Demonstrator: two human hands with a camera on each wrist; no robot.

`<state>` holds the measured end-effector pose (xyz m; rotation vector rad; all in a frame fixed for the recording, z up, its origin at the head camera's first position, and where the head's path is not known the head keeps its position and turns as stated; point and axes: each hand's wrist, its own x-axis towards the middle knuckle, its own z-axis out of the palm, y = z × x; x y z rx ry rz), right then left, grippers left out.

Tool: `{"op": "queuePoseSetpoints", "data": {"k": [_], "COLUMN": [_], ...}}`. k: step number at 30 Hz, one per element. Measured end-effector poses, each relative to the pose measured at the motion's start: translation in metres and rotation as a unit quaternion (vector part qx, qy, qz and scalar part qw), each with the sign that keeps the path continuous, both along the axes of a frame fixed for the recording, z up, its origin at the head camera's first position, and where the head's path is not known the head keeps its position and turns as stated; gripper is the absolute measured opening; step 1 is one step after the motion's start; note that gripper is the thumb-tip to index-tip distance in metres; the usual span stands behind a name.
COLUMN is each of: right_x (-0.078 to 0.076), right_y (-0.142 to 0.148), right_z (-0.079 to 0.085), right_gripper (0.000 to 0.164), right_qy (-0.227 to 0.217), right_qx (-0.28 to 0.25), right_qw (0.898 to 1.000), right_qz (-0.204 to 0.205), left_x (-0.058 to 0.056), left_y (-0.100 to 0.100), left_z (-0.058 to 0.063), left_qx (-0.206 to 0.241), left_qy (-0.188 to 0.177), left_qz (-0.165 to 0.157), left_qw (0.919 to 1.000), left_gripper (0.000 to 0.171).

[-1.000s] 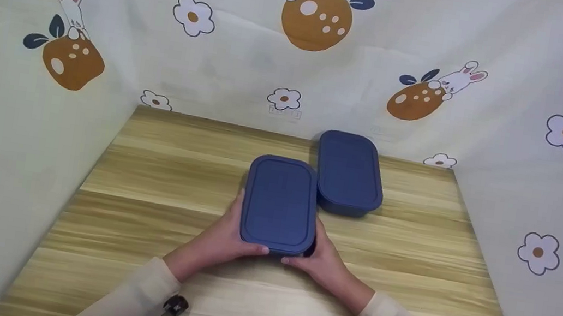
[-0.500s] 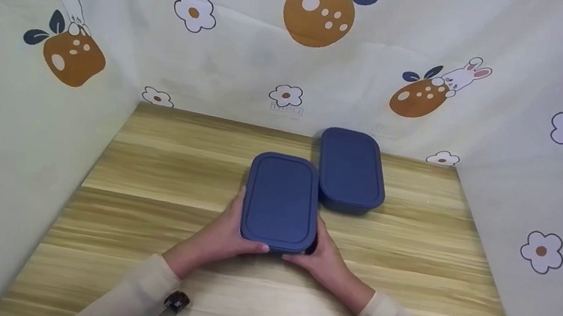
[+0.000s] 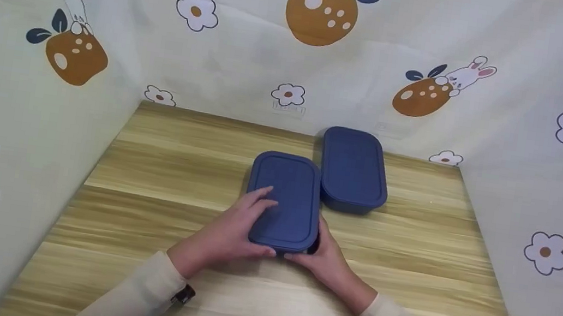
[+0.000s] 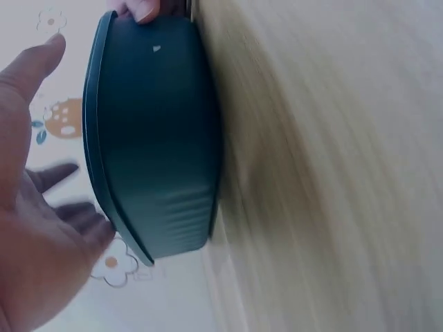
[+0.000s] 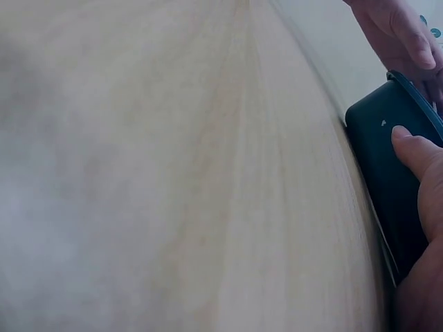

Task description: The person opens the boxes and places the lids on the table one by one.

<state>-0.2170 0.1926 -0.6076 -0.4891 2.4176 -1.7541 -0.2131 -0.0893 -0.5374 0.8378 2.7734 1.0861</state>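
A dark blue lidded food container (image 3: pixel 292 179) sits on the wooden table before me, its long side running away from me. Over its near-left part hovers my left hand (image 3: pixel 227 233), fingers spread above the lid and thumb by the near edge. In the left wrist view that hand (image 4: pixel 41 256) stands off the lid rim with nothing in its grasp. My right hand (image 3: pixel 330 261) holds the near right corner, fingers along the side and thumb pressed on the near end. The right wrist view shows this thumb (image 5: pixel 414 151) against the container wall (image 5: pixel 377 149).
A second matching blue container (image 3: pixel 354 168) stands behind and to the right, close beside the first one's far corner. Cloth walls (image 3: pixel 239 64) printed with rabbits, oranges and flowers enclose the table (image 3: pixel 163 174) at the back and both sides.
My left hand has let go of the container's left side and risen over the lid with its fingers spread. The right hand keeps its hold; both containers stay in place.
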Motion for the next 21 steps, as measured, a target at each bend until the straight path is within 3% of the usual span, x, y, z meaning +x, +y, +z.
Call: {"op": "queuePoseSetpoints", "data": {"k": [4, 7, 21], "right_x": [0.000, 0.000, 0.000], "right_y": [0.000, 0.000, 0.000], "right_z": [0.000, 0.000, 0.001], "right_gripper": [0.125, 0.125, 0.123], "right_qy": [-0.004, -0.005, 0.014], "right_qx": [0.007, 0.013, 0.020], "right_qw": [1.000, 1.000, 1.000], "right_qz": [-0.007, -0.012, -0.006], "left_x": [-0.001, -0.003, -0.007], "left_y": [0.008, 0.013, 0.018], "left_z": [0.000, -0.001, -0.010], "left_qx": [-0.052, -0.076, -0.077], "left_qy": [0.075, 0.110, 0.150], "left_qz": [-0.078, -0.104, -0.120], "left_qw": [0.9928, 0.9855, 0.9784], "left_gripper": [0.064, 0.050, 0.041]}}
